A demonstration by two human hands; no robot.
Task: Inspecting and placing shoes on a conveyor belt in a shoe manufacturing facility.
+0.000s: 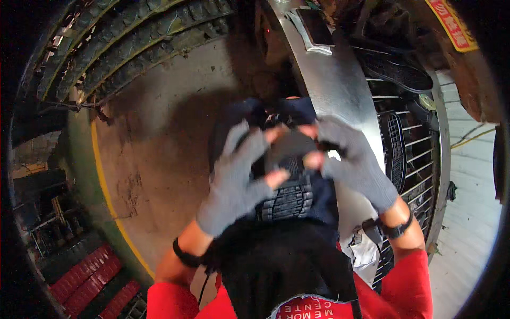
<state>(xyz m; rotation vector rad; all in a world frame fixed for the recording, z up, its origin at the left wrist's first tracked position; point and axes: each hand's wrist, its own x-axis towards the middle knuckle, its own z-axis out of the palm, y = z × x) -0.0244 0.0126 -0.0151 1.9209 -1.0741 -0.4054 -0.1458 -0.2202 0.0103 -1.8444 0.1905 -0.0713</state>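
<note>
A black rubber shoe sole [287,201] with ribbed tread lies over my lap, in front of a black apron. My left hand [238,173], in a grey glove with bare fingertips, grips its far part from the left, with thumb and fingers around the edge. From the right, my right hand [348,151], gloved the same way, pinches the same far part. That part is dark and smeared by motion, so its exact shape cannot be made out. Both wrists wear black bands.
Along my right runs a shiny metal bench [334,80] bearing a dark flat device [319,26] on white sheets. Beyond it, a barred rack [417,141] holds more black soles [396,151]. Shelves of dark footwear-like shapes [143,45] stand far left; red slatted pieces [85,274] lie near left.
</note>
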